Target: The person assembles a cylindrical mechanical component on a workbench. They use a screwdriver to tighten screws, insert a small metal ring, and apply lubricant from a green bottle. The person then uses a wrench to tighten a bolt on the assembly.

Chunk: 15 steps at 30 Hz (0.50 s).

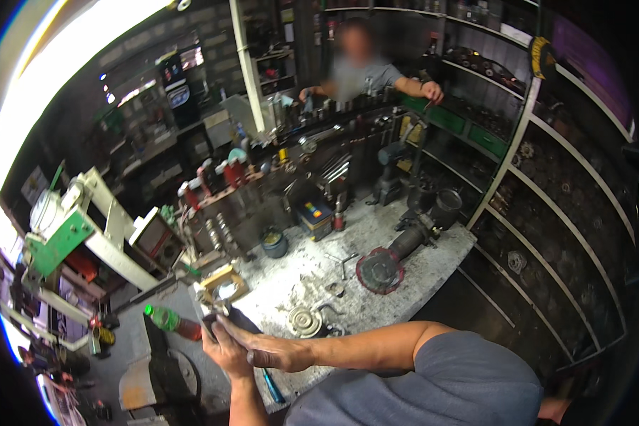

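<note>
My left hand (224,349) is raised over the bench's near edge, its fingers closed around a small dark piece that I cannot make out. My right hand (280,353) reaches in from the right and presses against it, with the fingertips hidden between the two. A green-capped plastic bottle (170,321) with reddish liquid lies just left of my hands. To their right, a round metal part (306,321) rests on the pale worktop (433,273). Below my right hand lies a blue-handled tool (272,387).
A bench vise (153,380) stands at the lower left. An angle grinder (394,259) with a round disc lies at the right. Behind are a battery-like box (312,216), a dark pot (274,243) and tool racks. Across the bench stands another person (366,71).
</note>
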Each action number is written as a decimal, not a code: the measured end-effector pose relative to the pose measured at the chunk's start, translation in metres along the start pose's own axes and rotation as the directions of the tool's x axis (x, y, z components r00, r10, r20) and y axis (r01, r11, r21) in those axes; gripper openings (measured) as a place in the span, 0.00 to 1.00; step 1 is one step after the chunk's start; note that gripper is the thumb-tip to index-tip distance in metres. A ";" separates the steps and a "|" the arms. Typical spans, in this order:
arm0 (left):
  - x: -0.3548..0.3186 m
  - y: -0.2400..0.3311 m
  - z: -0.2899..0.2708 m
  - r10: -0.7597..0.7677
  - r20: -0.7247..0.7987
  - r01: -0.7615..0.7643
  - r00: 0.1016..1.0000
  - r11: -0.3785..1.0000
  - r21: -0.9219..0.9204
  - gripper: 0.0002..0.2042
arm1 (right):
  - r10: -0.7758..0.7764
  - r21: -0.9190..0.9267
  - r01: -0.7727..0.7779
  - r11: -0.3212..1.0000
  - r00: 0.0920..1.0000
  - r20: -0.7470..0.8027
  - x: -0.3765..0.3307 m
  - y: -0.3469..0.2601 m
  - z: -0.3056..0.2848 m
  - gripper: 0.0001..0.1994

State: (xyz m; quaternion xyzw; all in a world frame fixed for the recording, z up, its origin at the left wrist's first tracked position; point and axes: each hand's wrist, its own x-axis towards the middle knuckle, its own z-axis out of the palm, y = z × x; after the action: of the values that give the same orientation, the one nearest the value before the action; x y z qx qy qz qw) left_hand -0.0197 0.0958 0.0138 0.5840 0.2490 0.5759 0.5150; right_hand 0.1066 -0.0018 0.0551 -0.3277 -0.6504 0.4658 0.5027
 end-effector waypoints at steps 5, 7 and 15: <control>-0.029 -0.046 -0.041 -0.073 0.077 0.025 0.994 0.868 0.496 0.11 | 0.061 0.194 -0.083 0.977 0.992 0.113 -0.072 -0.031 -0.057 0.45; -0.031 -0.089 -0.051 -0.165 -0.034 0.139 0.986 0.684 0.716 0.18 | 0.112 0.376 -0.091 0.922 0.993 -0.033 -0.113 -0.050 -0.090 0.41; -0.133 -0.141 -0.109 -0.501 0.023 0.002 0.865 0.048 0.999 0.59 | 0.146 0.206 0.554 0.807 0.151 -0.978 -0.256 -0.061 -0.348 0.26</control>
State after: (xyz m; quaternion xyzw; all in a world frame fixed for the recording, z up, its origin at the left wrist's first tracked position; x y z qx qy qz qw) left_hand -0.1067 0.0614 -0.1879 0.8146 0.5662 0.0347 0.1213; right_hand 0.5150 -0.1559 0.0443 -0.2954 -0.0594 0.2275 0.9260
